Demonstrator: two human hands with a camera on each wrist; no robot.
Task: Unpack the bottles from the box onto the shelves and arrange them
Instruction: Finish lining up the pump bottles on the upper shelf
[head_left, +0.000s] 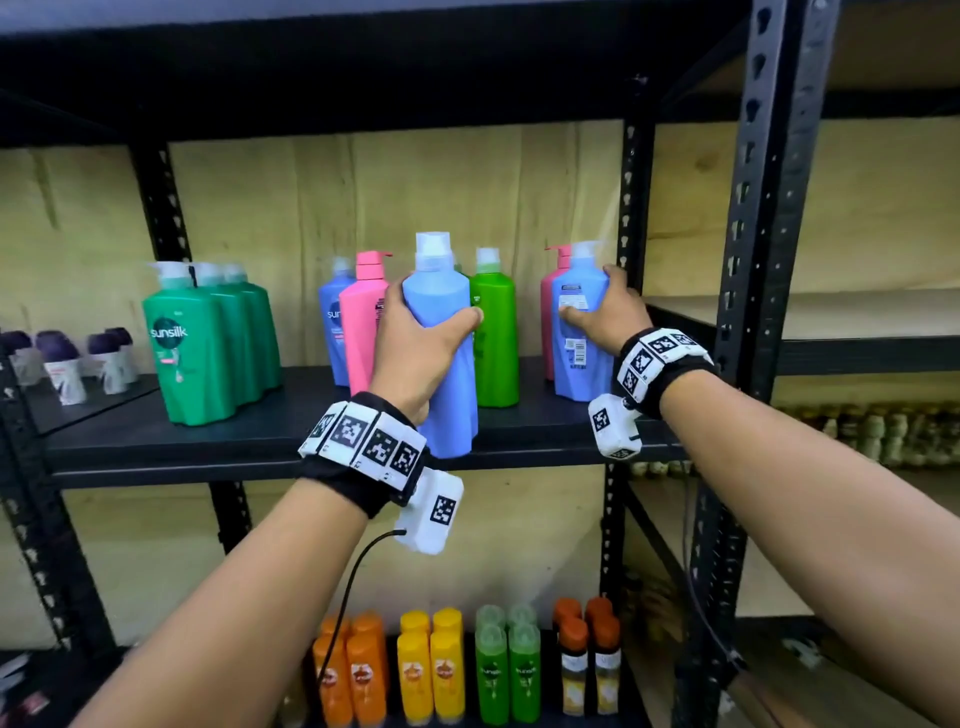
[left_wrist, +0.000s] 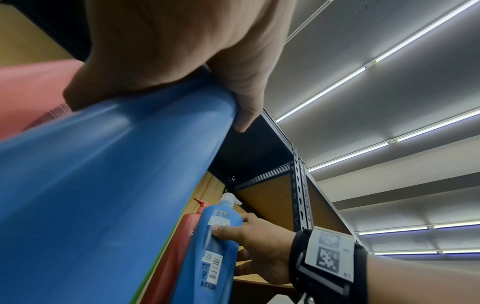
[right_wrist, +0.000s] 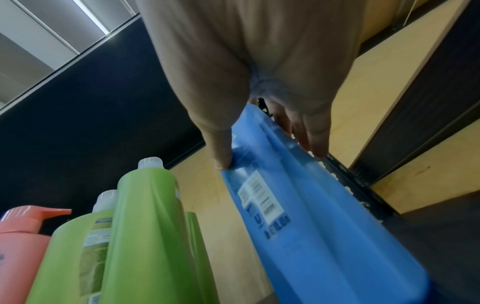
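Progress looks well along, judging by the black metal shelf (head_left: 291, 415), which I take as the landmark. On it, at its left end, stand three dark green plastic pump bottles (head_left: 208, 343) in a tidy row front to back. Towards its middle stand a blue bottle at the back (head_left: 332, 332), a pink plastic pump bottle (head_left: 363, 332) and a bright green plastic bottle with a white cap (head_left: 493, 343); the right wrist view shows a second green one just behind it.

Your left hand (head_left: 415, 353) is wrapped round a tall light blue plastic bottle (head_left: 441, 332), thumb across its front and fingers behind. That bottle is at the shelf's front edge, in front of the pink and bright green ones; I cannot tell whether its base rests on the shelf.

Your right hand (head_left: 608, 317) grips a second light blue bottle with its back label facing you (head_left: 576, 332), thumb on the label and fingers round its right side. It stands at the shelf's right end, beside the rear upright, with another pink pump bottle (head_left: 550, 312) just behind it.

What seems left: you have like colours split between the middle and the right end, so grouping them and turning labels forward is probably the remaining work. The box is out of view, so I cannot tell whether more bottles wait in it.
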